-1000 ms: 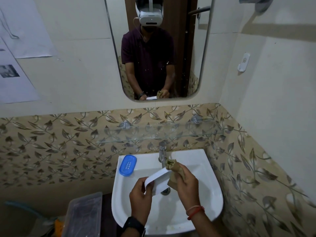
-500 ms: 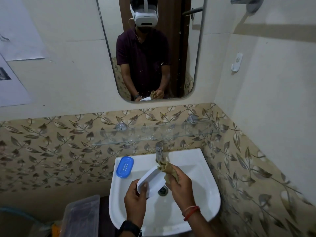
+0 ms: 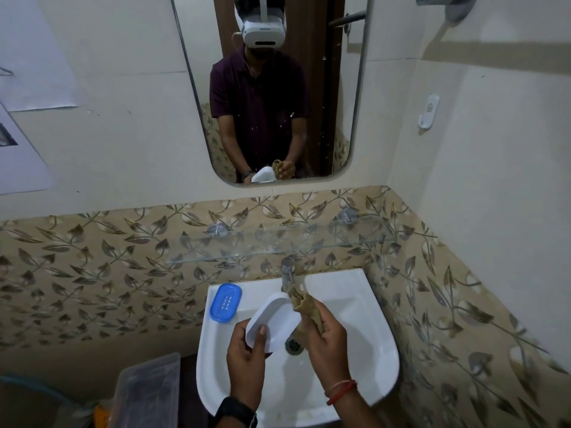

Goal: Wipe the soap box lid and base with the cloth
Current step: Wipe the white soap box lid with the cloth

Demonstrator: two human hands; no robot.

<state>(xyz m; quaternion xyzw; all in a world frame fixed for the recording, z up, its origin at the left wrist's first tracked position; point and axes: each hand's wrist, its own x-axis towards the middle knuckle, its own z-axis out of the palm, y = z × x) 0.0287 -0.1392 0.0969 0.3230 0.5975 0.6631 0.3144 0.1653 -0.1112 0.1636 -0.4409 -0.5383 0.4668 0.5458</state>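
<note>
Over the white sink (image 3: 364, 359), my left hand (image 3: 245, 362) grips a white soap box part (image 3: 273, 322) by its near edge, hollow side facing me. I cannot tell whether it is the lid or the base. My right hand (image 3: 324, 344) is closed around a bunched brown cloth (image 3: 304, 305), which touches the white part's right rim. A blue slotted soap box part (image 3: 225, 302) lies flat on the sink's back left corner, apart from both hands.
A chrome tap (image 3: 288, 273) stands at the sink's back, just behind the cloth. A glass shelf (image 3: 278, 245) runs along the tiled wall above it, under a mirror (image 3: 272, 88). A clear plastic tub (image 3: 148, 393) sits low at the left of the sink.
The white part has turned from edge-on to showing its hollow side. The cloth has shifted from across its face to its right rim. The camera tilted slightly.
</note>
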